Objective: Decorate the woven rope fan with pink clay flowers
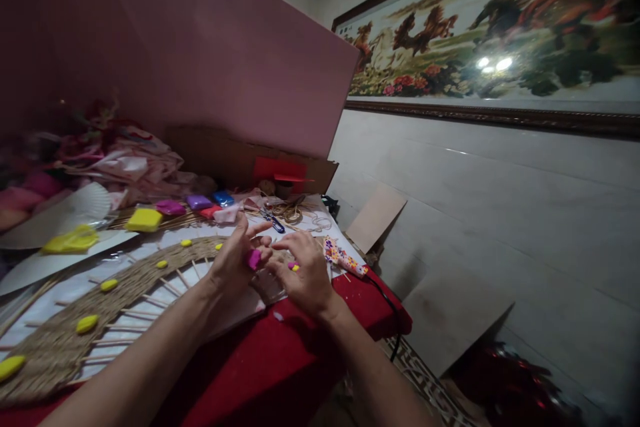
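My left hand (pixel 235 257) holds a lump of magenta modelling clay (pixel 254 259) against its fingers, which are partly bent. Close against it, my right hand (pixel 307 273) has its fingers curled in, the tips meeting near the left fingers; anything pinched there is too small to make out. By the right thumb shows a small pink and yellow piece (pixel 294 267). Beneath both hands runs a curved band of woven cord (pixel 135 283) on thin sticks, dotted with several flattened yellow clay pieces (pixel 109 285). Its right part is largely hidden by my hands.
Packs of yellow clay (pixel 143 219), purple clay (pixel 199 202) and blue clay (pixel 223 198) lie behind the band. Blue-handled scissors (pixel 274 221) rest near cord. A flower-patterned glue gun (pixel 345 257) with a black cable lies right, on the red-covered table (pixel 300 360). A cardboard sheet (pixel 376 217) leans on the wall.
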Action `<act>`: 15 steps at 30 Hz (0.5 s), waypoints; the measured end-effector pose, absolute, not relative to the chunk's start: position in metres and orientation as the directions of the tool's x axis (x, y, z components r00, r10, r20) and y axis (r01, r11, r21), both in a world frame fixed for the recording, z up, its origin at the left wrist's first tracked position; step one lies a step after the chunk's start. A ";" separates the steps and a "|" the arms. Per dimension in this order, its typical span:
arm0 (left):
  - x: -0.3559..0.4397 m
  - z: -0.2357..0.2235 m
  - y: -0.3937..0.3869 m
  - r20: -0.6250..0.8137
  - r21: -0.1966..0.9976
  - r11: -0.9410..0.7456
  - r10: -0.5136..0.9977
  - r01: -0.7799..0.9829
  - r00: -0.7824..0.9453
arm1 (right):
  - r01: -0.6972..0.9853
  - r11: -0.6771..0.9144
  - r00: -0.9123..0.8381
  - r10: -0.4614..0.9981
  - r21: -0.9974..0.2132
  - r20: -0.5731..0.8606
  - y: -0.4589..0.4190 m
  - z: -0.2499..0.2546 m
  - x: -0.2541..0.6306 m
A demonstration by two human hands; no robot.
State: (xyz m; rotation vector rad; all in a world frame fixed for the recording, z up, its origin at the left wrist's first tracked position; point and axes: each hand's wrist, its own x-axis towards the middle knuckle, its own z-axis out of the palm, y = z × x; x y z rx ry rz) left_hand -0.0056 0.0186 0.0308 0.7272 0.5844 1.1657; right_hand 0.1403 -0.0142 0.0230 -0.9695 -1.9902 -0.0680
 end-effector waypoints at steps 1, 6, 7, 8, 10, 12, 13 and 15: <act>-0.006 0.031 0.018 -0.048 0.762 0.228 0.953 -0.606 0.298 | 0.655 0.703 -0.334 0.598 -0.277 0.729 -0.012 0.025 0.135; -0.002 0.033 0.012 -0.051 0.747 0.225 0.958 -0.625 0.283 | 0.639 0.735 -0.419 0.579 -0.226 0.700 -0.003 0.022 0.124; -0.001 0.034 0.011 -0.058 0.749 0.219 0.962 -0.625 0.268 | 0.625 0.743 -0.412 0.574 -0.240 0.708 -0.002 0.019 0.125; 0.000 0.034 0.009 -0.065 0.756 0.213 0.965 -0.619 0.253 | 0.609 0.750 -0.399 0.571 -0.258 0.717 -0.001 0.017 0.126; 0.003 0.032 0.008 -0.064 0.782 0.185 0.974 -0.595 0.219 | 0.584 0.754 -0.355 0.570 -0.300 0.741 0.000 0.012 0.129; 0.005 0.027 0.011 -0.022 0.815 0.124 0.983 -0.566 0.183 | 0.580 0.743 -0.286 0.570 -0.335 0.770 0.002 0.009 0.132; 0.006 0.023 0.013 0.010 0.833 0.080 0.987 -0.548 0.159 | 0.587 0.732 -0.247 0.568 -0.346 0.785 0.003 0.007 0.134; 0.005 0.015 0.019 0.091 0.896 0.017 0.971 -0.444 0.222 | 0.615 0.706 -0.186 0.563 -0.351 0.805 0.005 0.005 0.137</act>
